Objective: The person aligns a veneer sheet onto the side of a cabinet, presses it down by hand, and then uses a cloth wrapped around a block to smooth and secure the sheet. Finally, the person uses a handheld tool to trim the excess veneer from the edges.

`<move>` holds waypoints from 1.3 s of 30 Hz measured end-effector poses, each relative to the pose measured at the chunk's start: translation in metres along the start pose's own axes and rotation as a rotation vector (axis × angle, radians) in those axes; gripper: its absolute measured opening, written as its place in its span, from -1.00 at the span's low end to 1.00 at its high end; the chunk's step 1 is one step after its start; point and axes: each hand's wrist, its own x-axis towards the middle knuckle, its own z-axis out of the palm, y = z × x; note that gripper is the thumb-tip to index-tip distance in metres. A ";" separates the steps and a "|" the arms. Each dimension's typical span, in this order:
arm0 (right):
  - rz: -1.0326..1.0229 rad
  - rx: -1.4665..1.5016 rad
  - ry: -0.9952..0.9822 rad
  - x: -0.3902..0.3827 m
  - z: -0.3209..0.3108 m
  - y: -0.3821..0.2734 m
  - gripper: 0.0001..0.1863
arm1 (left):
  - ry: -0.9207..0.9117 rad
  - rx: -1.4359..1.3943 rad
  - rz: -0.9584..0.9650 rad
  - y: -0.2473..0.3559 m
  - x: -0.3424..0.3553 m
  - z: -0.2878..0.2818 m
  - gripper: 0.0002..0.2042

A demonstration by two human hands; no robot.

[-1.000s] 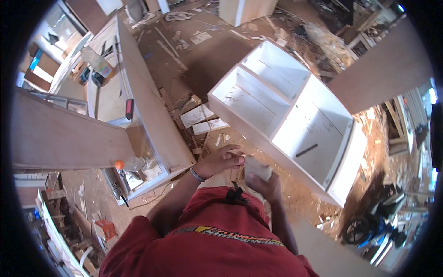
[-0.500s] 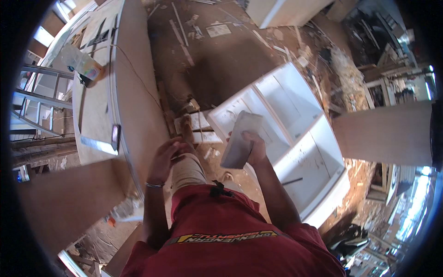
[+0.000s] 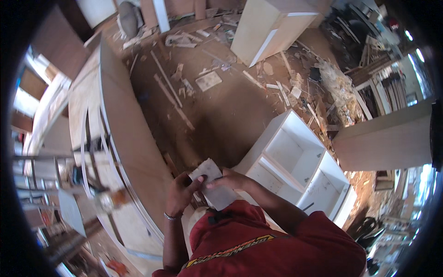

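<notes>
A pale grey, flat rectangular piece point(image 3: 223, 195) is held close in front of my red shirt; its exact kind is not clear. My left hand point(image 3: 183, 190) grips its left edge, thumb lying on the upper face. From the other side my right hand point(image 3: 233, 179) closes on it, with the fingertips partly hidden. To the right of my hands stands a white cabinet carcass point(image 3: 300, 177) with open compartments. A dark thin strip point(image 3: 309, 207) lies inside one of them.
A long wooden panelled unit point(image 3: 131, 120) runs along my left. Wood strips point(image 3: 161, 76) and scraps litter the brown floor ahead. A pale cabinet point(image 3: 270, 34) stands at the far side, and a wooden panel point(image 3: 385, 138) juts in from the right.
The grey piece has come from the right, over the white cabinet, to in front of my body. My left hand, empty before, now grips it too. The view has shifted.
</notes>
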 end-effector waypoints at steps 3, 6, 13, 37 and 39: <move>-0.077 0.041 -0.033 0.033 -0.044 -0.059 -0.33 | -0.001 -0.020 0.178 0.079 0.071 0.000 -0.66; -0.243 0.007 0.065 0.069 -0.101 -0.114 -0.29 | -0.099 -0.107 0.243 0.132 0.171 0.003 -0.70; -0.370 0.000 0.198 0.188 -0.289 -0.269 -0.24 | -0.208 -0.035 0.415 0.284 0.443 0.041 -0.81; 0.048 -1.399 1.541 0.328 -0.975 -0.850 -0.49 | -0.280 -0.208 0.193 0.799 1.242 0.382 0.05; 0.221 -1.215 1.329 0.307 -0.962 -0.882 -0.41 | -0.164 -0.189 0.231 0.798 1.269 0.420 0.05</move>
